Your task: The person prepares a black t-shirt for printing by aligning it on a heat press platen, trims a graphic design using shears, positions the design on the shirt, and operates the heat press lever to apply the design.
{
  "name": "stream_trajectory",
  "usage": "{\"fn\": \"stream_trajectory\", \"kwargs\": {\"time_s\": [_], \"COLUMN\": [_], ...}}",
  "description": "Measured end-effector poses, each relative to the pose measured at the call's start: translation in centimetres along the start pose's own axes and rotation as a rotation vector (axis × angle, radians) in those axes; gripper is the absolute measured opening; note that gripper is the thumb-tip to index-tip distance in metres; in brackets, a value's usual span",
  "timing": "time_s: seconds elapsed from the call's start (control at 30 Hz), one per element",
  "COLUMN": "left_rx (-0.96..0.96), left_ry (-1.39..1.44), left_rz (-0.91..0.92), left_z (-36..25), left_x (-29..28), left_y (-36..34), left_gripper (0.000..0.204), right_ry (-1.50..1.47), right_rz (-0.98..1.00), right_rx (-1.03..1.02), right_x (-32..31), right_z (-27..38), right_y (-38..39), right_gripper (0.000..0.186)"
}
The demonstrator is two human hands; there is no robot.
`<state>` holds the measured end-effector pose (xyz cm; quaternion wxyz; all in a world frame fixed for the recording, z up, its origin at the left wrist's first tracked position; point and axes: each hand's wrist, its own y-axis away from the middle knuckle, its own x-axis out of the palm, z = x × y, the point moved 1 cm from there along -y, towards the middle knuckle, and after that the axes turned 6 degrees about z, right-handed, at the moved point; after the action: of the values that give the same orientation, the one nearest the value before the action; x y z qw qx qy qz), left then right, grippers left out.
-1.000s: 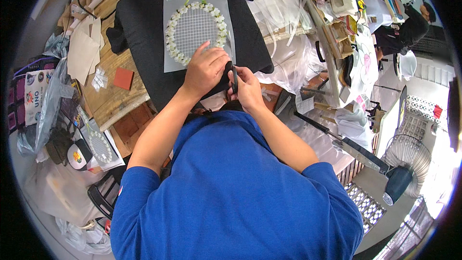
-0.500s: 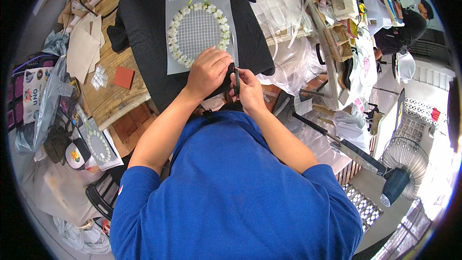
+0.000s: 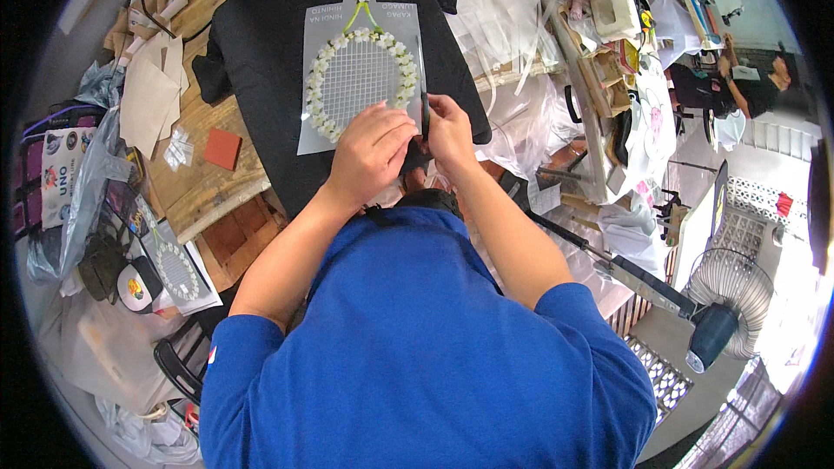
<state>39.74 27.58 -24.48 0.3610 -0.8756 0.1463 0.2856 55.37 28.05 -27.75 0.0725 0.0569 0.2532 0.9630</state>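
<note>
A translucent printed film sheet lies over a black T-shirt. Its print is a racket with a rim of white flowers, a pale string grid and a green throat; a narrow handle strip reaches away from me. My left hand covers the sheet's near right part, fingers bent and closed together on it; the fingertips' exact grip is partly hidden. Beside it my right hand is closed on black-handled scissors, whose thin blade runs along the film's right edge.
On the wooden table at left lie a reddish-brown square block, small clear pieces and beige paper sheets. Clear plastic drapes at right. A fan stands farther right, and another person is beyond the cluttered bench.
The film sheet has shifted toward me, so its far end now shows. The scissors have moved away from me along its right edge. The other person's arms have come into view.
</note>
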Motion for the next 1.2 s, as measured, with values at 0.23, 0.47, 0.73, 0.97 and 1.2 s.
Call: {"fn": "stream_trajectory", "kwargs": {"time_s": [0.23,0.47,0.73,0.97,1.2], "left_rx": [-0.007,-0.049,-0.457,-0.794,-0.598], "left_ry": [0.020,0.089,-0.053,-0.056,-0.403], "left_rz": [-0.044,-0.080,0.216,-0.124,-0.021], "left_z": [-0.9,-1.1,-1.2,6.8,15.5], "left_x": [-0.6,-1.2,-6.2,-10.2,-15.3], "left_y": [-0.2,0.1,3.1,8.9,6.4], "left_gripper": [0.021,0.021,0.023,0.009,0.048], "right_ry": [0.023,0.063,0.777,1.041,1.277], "right_rz": [-0.021,0.021,-0.261,-0.760,-0.810], "right_rx": [-0.078,-0.065,-0.097,-0.144,-0.155], "right_x": [0.3,0.6,-10.3,-30.1,-37.6], "right_z": [1.3,2.5,3.5,4.5,8.5], "right_y": [-3.8,-5.5,-6.3,-3.9,-12.2], "right_gripper": [0.024,0.027,0.043,0.036,0.019]}}
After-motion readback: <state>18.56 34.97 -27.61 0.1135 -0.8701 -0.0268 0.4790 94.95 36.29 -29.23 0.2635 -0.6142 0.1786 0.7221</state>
